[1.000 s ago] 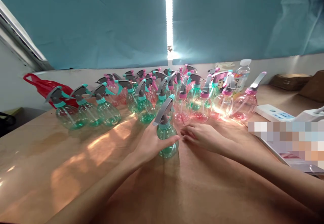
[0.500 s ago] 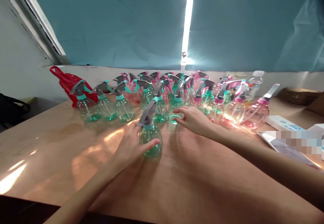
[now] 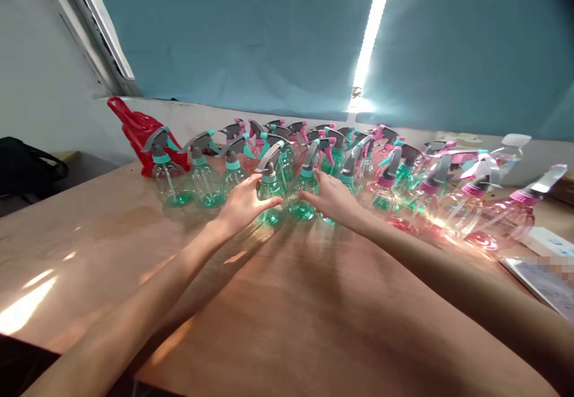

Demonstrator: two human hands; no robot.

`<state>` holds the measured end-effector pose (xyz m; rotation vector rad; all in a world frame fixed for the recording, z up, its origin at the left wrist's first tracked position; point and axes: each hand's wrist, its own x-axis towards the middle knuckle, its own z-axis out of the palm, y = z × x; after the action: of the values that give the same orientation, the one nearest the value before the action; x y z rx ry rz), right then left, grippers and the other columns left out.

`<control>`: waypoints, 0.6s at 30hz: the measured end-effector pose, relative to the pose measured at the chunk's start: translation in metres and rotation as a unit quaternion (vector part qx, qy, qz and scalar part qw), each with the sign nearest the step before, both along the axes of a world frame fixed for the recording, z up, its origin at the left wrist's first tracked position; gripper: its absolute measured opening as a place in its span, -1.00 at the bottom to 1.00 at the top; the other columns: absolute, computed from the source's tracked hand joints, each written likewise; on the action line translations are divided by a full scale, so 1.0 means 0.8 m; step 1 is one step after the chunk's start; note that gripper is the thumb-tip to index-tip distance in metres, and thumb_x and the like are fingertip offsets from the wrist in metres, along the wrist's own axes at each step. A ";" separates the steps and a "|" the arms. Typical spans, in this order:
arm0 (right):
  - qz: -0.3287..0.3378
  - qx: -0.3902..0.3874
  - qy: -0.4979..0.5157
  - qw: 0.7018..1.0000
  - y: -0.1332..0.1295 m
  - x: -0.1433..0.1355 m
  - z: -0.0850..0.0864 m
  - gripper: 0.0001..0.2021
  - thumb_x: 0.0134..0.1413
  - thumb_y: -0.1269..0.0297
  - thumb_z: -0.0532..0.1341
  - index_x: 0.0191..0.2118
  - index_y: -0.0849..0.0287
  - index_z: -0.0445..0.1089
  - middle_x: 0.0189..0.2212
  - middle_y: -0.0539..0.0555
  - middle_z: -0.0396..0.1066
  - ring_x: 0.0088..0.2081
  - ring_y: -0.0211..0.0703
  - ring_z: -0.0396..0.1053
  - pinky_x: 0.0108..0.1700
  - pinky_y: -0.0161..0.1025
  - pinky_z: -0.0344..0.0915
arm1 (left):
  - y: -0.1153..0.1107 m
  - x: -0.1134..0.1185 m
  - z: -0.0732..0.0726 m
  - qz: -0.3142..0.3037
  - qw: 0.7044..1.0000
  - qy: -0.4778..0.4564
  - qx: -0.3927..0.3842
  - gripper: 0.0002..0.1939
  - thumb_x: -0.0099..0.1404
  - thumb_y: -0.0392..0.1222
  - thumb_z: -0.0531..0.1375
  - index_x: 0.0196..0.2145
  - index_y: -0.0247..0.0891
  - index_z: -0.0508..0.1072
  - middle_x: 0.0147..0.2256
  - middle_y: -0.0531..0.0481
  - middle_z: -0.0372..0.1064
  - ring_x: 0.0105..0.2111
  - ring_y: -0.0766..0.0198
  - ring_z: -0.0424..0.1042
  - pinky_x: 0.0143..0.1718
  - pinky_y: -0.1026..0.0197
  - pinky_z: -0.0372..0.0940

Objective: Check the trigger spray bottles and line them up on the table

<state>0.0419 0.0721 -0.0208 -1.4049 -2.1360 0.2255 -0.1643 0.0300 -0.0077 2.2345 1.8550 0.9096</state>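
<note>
My left hand [image 3: 244,202] is curled around the side of a clear green spray bottle [image 3: 271,213] with a turquoise collar and grey trigger head. The bottle stands upright in the front row. My right hand [image 3: 337,198] grips the neighbouring green spray bottle [image 3: 303,208] from its right, thumb across the front and fingers toward the back. A narrow gap shows between these two bottles. Another green spray bottle [image 3: 347,179] is partly hidden behind my right hand. To the left of my left hand stands one more green spray bottle [image 3: 234,174].
Several pink spray bottles [image 3: 504,220] stand to the right, with more green and pink ones behind. A red plastic bag [image 3: 140,131] lies at the back left of the wooden table [image 3: 287,307]. A tablet-like flat object [image 3: 542,283] lies at the right.
My left hand has pushed its green spray bottle away from me, up to the front row. My right hand has closed on the neighbouring bottle. The view has turned slightly left.
</note>
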 end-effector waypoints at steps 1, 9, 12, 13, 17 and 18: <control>-0.004 -0.003 0.007 1.000 0.003 -0.001 -0.002 -0.29 0.12 0.05 0.19 0.25 0.48 0.11 0.04 0.47 0.35 0.13 0.35 0.27 0.05 0.14 0.28 | 0.004 0.000 0.000 -0.001 1.000 -0.001 -0.001 -0.42 0.17 0.12 0.28 0.00 -0.33 0.35 0.02 -0.24 0.38 0.03 -0.08 0.37 0.05 -0.03 0.26; 0.018 -0.022 0.079 0.996 0.013 -0.009 -0.001 -0.32 0.06 -0.03 0.25 0.19 0.31 0.20 0.03 0.39 0.36 -0.07 0.25 0.44 -0.04 0.09 0.36 | 0.035 -0.005 0.002 0.010 1.000 0.008 -0.010 -0.32 0.10 0.10 0.34 0.02 -0.46 0.38 0.14 -0.40 0.28 0.17 -0.21 0.24 0.17 -0.10 0.17; 0.017 -0.040 0.077 0.996 0.014 -0.011 0.001 -0.39 0.08 -0.06 0.23 0.11 0.30 0.27 -0.07 0.35 0.42 -0.16 0.21 0.47 -0.11 0.07 0.40 | 0.043 -0.008 0.002 0.010 1.000 0.013 -0.011 -0.38 0.13 0.10 0.32 0.00 -0.43 0.39 0.08 -0.35 0.34 0.15 -0.17 0.27 0.16 -0.07 0.18; 0.014 -0.042 0.078 0.996 0.015 -0.012 0.000 -0.41 0.08 -0.06 0.22 0.09 0.30 0.28 -0.09 0.34 0.43 -0.17 0.20 0.48 -0.13 0.06 0.40 | 0.045 -0.008 0.002 0.010 1.000 0.015 -0.011 -0.40 0.14 0.10 0.31 -0.02 -0.41 0.40 0.06 -0.33 0.37 0.14 -0.16 0.28 0.16 -0.07 0.19; 0.005 -0.044 0.073 0.996 0.018 -0.015 -0.003 -0.48 0.10 0.00 0.22 0.05 0.28 0.28 -0.15 0.31 0.44 -0.19 0.18 0.49 -0.14 0.02 0.40 | 0.047 -0.009 0.002 0.015 0.999 0.026 -0.012 -0.44 0.17 0.11 0.29 -0.07 -0.42 0.40 0.06 -0.35 0.35 0.12 -0.16 0.30 0.14 -0.07 0.19; 0.002 -0.046 0.069 0.997 0.019 -0.016 -0.003 -0.49 0.11 0.01 0.22 0.05 0.29 0.28 -0.15 0.30 0.44 -0.19 0.18 0.49 -0.14 0.02 0.40 | 0.047 -0.008 0.002 0.015 0.999 0.028 -0.012 -0.46 0.18 0.11 0.28 -0.08 -0.42 0.39 0.05 -0.35 0.36 0.11 -0.16 0.31 0.14 -0.06 0.19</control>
<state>0.0295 0.0869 -0.0236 -1.3942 -2.0388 0.4158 -0.1711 0.0676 -0.0063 2.2468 1.9180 0.8335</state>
